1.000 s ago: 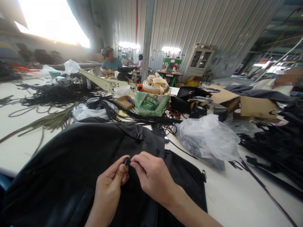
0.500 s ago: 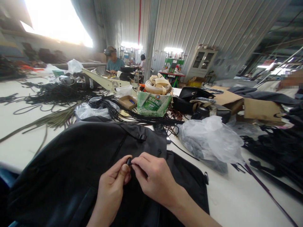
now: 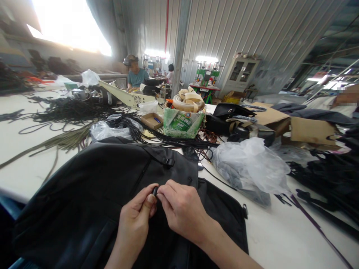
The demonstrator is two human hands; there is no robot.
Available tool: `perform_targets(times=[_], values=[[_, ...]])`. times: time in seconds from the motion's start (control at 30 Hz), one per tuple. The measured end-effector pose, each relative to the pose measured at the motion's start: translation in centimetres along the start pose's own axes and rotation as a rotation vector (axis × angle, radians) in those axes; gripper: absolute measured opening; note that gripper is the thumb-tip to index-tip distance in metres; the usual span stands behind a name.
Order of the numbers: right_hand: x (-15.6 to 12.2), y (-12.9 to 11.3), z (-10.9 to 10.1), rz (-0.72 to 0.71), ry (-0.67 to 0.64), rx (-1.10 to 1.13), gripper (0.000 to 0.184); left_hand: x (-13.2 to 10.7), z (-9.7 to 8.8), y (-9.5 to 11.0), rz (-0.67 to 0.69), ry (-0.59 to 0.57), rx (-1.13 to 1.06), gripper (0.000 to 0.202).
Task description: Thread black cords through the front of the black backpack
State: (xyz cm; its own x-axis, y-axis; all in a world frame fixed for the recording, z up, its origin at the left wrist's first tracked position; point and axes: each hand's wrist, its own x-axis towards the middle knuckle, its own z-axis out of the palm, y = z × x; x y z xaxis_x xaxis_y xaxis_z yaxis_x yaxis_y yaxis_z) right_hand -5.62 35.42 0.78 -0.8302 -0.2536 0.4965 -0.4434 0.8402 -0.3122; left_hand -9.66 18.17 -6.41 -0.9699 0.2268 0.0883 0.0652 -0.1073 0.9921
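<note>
A black backpack-like bag (image 3: 92,179) with a strap and buckle (image 3: 169,162) spreads across the table in front of me. Above it, my left hand (image 3: 136,216) pinches a small black cylindrical piece (image 3: 155,191) between thumb and forefinger. My right hand (image 3: 185,205) is closed in a pinch right against that piece's right side; whatever its fingertips grip is hidden by the fingers. A second black fabric part (image 3: 224,209) with a small end loop lies to the right, beneath my right forearm.
Beyond the bag stand a green-and-white tub (image 3: 183,121) of webbing rolls and a small cardboard tray (image 3: 152,121). Black cords (image 3: 67,110) pile at left; a plastic bag (image 3: 252,164) and black straps (image 3: 322,179) lie right. Co-workers (image 3: 137,74) sit at the back.
Both hands remain pinched together at the small black piece, which looks slightly more upright. The whole view has shifted a little; the bag lies as before.
</note>
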Motion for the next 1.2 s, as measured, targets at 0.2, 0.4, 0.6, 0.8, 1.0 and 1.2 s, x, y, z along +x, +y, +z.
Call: perform_targets(times=[0.2, 0.4, 0.6, 0.8, 1.0, 1.2], values=[[0.0, 0.3, 0.6, -0.043, 0.035, -0.082, 0.026, 0.0, 0.1, 0.2, 0.065, -0.016, 0.077, 0.059], [-0.2, 0.3, 0.7, 0.026, 0.029, -0.035, 0.029, 0.0, 0.3, 0.7, 0.152, -0.003, 0.144, 0.049], [-0.2, -0.7, -1.8, 0.137, -0.192, 0.059, 0.022, -0.1, 0.8, 1.6, 0.247, 0.016, 0.174, 0.036], [-0.7, -0.5, -1.3, 0.096, -0.129, -0.042, 0.019, -0.3, 1.0, 1.8, 0.250, 0.016, 0.183, 0.032], [-0.8, -0.7, -0.4, 0.069, 0.028, -0.060, 0.017, -0.2, 1.1, 1.7, 0.249, 0.004, 0.181, 0.033], [-1.1, -0.9, 0.4, 0.071, 0.119, -0.074, 0.017, -0.3, 1.3, 1.5, 0.263, 0.008, 0.191, 0.032]])
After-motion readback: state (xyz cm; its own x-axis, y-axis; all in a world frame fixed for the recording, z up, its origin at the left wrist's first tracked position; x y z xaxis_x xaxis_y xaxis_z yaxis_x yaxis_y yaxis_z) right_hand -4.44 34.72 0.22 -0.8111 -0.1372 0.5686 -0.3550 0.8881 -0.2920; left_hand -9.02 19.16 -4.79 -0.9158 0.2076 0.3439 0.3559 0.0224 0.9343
